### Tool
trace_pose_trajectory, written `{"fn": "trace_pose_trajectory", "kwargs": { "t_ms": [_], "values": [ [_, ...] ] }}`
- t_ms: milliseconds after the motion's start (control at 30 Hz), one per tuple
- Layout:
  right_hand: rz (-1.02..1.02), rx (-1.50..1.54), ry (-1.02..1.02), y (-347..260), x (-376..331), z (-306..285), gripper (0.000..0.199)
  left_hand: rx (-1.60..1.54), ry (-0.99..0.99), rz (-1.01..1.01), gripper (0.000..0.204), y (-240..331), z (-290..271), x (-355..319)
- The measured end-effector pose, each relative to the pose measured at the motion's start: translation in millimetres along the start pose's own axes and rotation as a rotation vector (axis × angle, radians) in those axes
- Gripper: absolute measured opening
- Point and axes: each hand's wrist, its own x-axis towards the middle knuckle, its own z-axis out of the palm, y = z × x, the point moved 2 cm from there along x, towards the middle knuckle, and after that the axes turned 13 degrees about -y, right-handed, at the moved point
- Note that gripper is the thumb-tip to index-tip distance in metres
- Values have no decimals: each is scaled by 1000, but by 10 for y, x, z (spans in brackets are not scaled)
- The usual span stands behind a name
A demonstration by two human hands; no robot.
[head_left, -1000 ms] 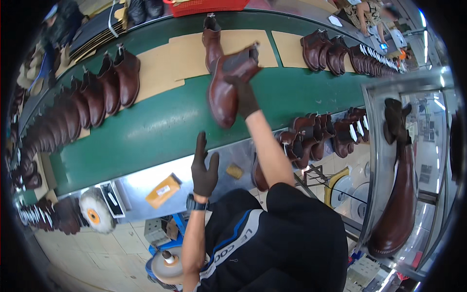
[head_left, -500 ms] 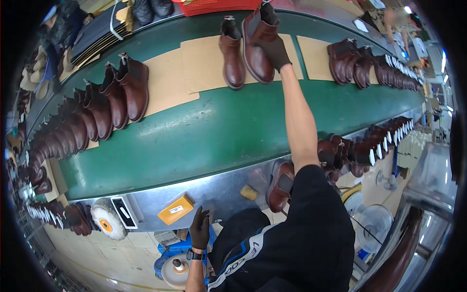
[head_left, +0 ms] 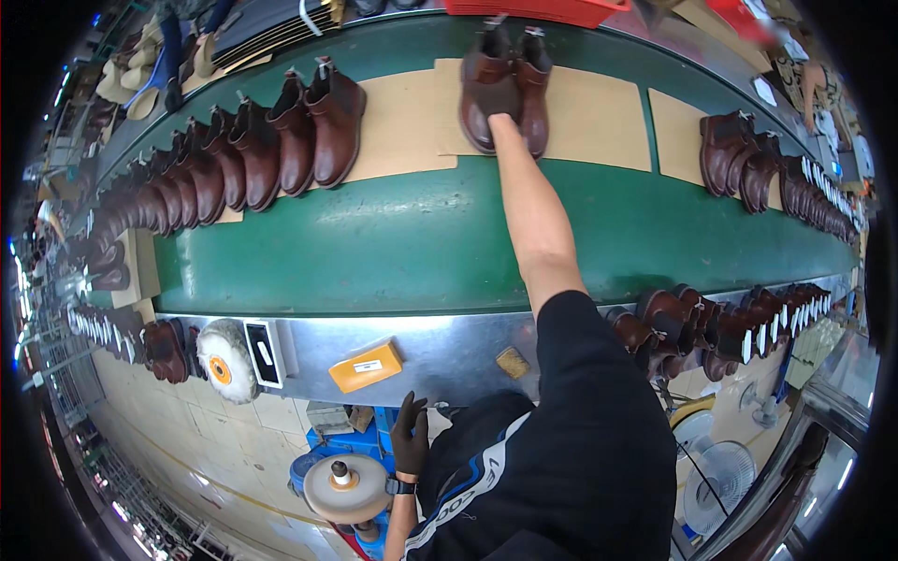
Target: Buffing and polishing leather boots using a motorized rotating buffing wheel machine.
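Observation:
My right arm reaches across the green belt (head_left: 374, 252). In a brown glove, my right hand (head_left: 498, 96) is closed on the front of a brown leather ankle boot (head_left: 478, 70), its fingers partly hidden. Close against its right side stands a matching boot (head_left: 534, 93), on the cardboard sheet (head_left: 599, 117). Low and near my body, my gloved left hand (head_left: 410, 435) holds nothing, its fingers apart. A watch (head_left: 399, 486) is on that wrist. Just below and left of it is a round wheel (head_left: 344, 488) on a blue machine.
Brown boots (head_left: 253, 154) line the belt's left, with others (head_left: 739, 159) at right. On the metal ledge (head_left: 440, 351) lie a yellow box (head_left: 366, 366), a small tan block (head_left: 512, 362) and a white-framed device (head_left: 265, 353), beside a fluffy wheel (head_left: 227, 361). A red crate (head_left: 543, 9) stands at the back.
My right hand has carried the held boot from the right side of its mate to the left side. The view has shifted. My left hand stays low and empty.

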Motion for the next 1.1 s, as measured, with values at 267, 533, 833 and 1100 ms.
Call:
{"fn": "trace_pose_trajectory", "kwargs": {
  "t_ms": [267, 533, 833, 1100],
  "values": [
    [-270, 141, -183, -609, -1295, 1396, 79, -240, 134, -242, 34, -373, 157, -537],
    [203, 8, -208, -1218, -792, 2139, 113, -266, 188, -397, 37, -670, 257, -1076],
    [-296, 809, -813, -671, -2091, 1587, 63, -609, 269, -166, 44, -305, 6, -503],
    [-660, 472, -1607, -764, -4546, 394, 116, -1252, 153, 346, 84, -367, -461, -433]
  ]
}}
